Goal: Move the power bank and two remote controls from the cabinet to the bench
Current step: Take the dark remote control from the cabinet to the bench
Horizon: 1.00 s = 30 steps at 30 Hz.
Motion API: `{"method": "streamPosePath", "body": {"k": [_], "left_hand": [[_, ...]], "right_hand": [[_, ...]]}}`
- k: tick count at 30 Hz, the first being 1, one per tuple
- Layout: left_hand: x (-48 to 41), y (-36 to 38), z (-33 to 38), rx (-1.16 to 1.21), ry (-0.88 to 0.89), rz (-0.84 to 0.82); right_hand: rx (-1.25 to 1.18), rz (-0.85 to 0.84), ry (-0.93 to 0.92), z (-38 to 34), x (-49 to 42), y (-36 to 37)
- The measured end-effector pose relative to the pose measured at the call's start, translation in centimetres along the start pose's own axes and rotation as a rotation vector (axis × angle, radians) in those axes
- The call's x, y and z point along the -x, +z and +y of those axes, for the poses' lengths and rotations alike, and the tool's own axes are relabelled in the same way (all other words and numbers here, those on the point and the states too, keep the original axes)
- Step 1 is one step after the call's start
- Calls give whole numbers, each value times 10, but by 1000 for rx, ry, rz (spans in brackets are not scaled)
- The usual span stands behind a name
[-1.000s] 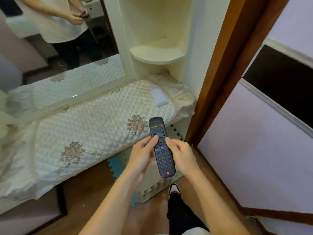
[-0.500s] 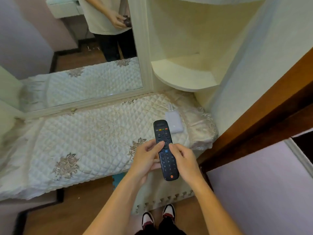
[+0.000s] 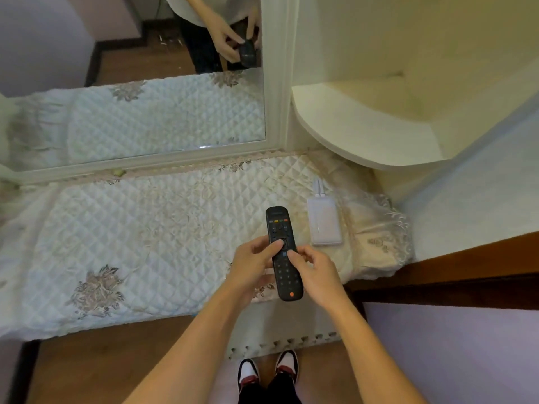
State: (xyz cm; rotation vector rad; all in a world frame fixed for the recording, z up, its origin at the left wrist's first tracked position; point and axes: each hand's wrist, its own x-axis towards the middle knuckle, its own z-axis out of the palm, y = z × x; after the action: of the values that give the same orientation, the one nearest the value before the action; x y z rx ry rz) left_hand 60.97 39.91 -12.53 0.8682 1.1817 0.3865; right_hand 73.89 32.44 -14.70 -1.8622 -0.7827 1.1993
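Note:
A black remote control (image 3: 283,252) with coloured buttons is held lengthwise over the front right part of the quilted bench (image 3: 140,234). My left hand (image 3: 250,266) grips its left side with the thumb on the round pad. My right hand (image 3: 313,272) holds its right edge. A white power bank (image 3: 324,225) with a short white cable lies flat on the bench just right of the remote, apart from it. No second remote is in view.
A mirror (image 3: 140,91) stands behind the bench and reflects me. A cream rounded cabinet shelf (image 3: 358,126) juts out at the right above the bench end. A brown door frame (image 3: 466,266) is at the right. Foam mat and my shoes lie below.
I have come closer to the bench with the remote in both hands; it now hangs over the quilt beside the power bank. The grip is the same.

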Motion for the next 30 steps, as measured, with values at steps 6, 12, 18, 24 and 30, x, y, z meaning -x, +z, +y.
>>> {"method": "streamPosePath", "body": {"k": [6,12,18,24,30], "left_hand": [[-74,-5,2,-51,-11,95],[-122,0,-1,-156,80,207],[-134,2,-9,-383,143,408],[-125,-1,-5,-591,151,424],[-72,-16,17,-944,370,381]], "right_hand": [[17,19,56,6,-64,15],[105,117,43,12,-104,21],[203,225,1,15,-109,28],[327,229,2,11,-99,28],[623,197,-131,-25,-64,7]]}}
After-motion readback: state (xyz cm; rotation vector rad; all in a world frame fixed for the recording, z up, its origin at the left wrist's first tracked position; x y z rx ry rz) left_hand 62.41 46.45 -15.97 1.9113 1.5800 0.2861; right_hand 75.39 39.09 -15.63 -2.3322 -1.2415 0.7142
